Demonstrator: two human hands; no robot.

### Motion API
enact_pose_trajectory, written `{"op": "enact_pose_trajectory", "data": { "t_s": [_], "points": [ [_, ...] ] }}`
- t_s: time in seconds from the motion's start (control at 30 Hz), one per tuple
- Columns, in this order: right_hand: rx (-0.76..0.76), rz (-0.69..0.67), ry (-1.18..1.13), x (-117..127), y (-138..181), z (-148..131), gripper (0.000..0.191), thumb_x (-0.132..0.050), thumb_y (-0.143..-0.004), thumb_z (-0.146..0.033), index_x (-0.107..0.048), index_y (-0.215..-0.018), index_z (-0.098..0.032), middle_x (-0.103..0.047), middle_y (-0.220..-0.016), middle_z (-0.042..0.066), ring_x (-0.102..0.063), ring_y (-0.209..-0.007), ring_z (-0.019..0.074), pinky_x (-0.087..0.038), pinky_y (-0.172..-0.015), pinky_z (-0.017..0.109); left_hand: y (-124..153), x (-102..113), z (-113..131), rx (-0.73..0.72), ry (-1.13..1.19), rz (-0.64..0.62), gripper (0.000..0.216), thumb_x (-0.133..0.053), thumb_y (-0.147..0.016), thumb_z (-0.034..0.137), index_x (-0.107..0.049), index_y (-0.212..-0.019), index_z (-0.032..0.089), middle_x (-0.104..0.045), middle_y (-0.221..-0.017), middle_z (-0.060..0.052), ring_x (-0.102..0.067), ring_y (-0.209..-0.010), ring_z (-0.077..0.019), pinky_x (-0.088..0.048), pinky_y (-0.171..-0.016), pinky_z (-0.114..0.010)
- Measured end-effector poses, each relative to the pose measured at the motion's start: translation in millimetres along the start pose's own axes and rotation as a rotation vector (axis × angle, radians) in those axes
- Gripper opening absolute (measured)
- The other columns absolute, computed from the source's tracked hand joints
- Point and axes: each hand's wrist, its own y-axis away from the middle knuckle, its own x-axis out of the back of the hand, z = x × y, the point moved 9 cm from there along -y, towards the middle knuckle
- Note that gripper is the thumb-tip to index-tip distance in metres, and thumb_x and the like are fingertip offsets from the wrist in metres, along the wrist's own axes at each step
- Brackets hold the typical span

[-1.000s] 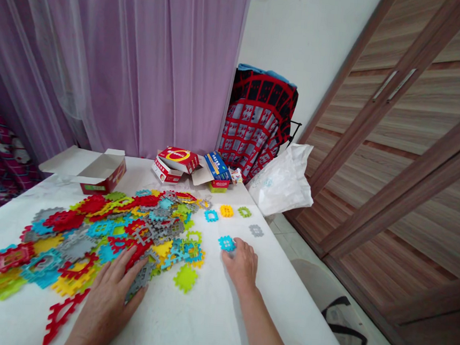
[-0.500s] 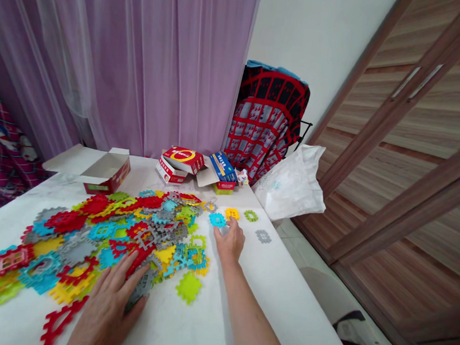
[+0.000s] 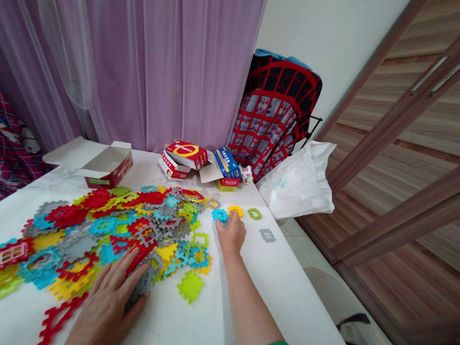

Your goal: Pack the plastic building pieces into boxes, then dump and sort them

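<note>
- Right hand (image 3: 231,236): thumb tip put at the near edge of a blue toothed piece (image 3: 219,214); whether it is gripped or only touched cannot be told.
- Blue piece seen at the right of the pile, far part of the desk (image 3: 186,332).
- Yellow piece (image 3: 237,211) partly covered by the right hand's fingers, just beside the blue one.
- Left hand (image 3: 108,296) laid with fingers spread on the near edge of the pile (image 3: 80,246); nothing seen gripped.
- Red strip (image 3: 56,319) partly hidden by the left hand.
- Lime piece (image 3: 190,286) placed between the two arms.
- Green ring (image 3: 255,214) and grey piece (image 3: 267,235) set apart, right of the yellow one.
- Open carton (image 3: 121,172), red boxes (image 3: 185,155) and blue box (image 3: 227,163) lined up behind the pile.
- White bag (image 3: 299,184) seen at the desk's right edge.
</note>
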Motion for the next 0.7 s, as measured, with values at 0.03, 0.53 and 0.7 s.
{"op": "enact_pose_trajectory", "data": {
  "t_s": [0.03, 0.53, 0.7],
  "points": [
    [-0.001, -0.005, 0.003, -0.1, -0.2, -0.3, 0.054, -0.068, -0.08, -0.036, -0.054, -0.127, -0.015, -0.07, -0.116, 0.01, -0.06, -0.106, 0.0263, -0.038, -0.086, 0.034, -0.1, -0.2, -0.1, 0.007, 0.006, -0.005, 0.048, -0.052, -0.084, 0.032, -0.055, -0.132, 0.033, -0.047, -0.15, -0.008, -0.047, -0.135, -0.0313, -0.04, -0.107, -0.053],
    [0.03, -0.031, 0.081, -3.4, -0.4, -3.0, 0.051, -0.063, -0.083, -0.038, -0.054, -0.128, -0.016, -0.07, -0.114, 0.011, -0.061, -0.105, 0.0246, -0.039, -0.084, 0.032, -2.8, 4.7, 4.5, -0.014, -0.02, 0.004, 0.048, -0.051, -0.085, 0.032, -0.055, -0.132, 0.031, -0.046, -0.151, -0.01, -0.048, -0.134, -0.0319, -0.042, -0.105, -0.054],
    [0.034, -0.032, 0.094, -1.9, 0.6, -5.1, 0.053, -0.064, -0.082, -0.037, -0.054, -0.129, -0.016, -0.07, -0.115, 0.011, -0.061, -0.106, 0.0255, -0.04, -0.085, 0.033, -2.2, 1.6, 1.9, 0.003, -0.014, -0.013, 0.046, -0.05, -0.085, 0.033, -0.056, -0.131, 0.031, -0.047, -0.15, -0.01, -0.048, -0.133, -0.0321, -0.042, -0.105, -0.054]
  ]
}}
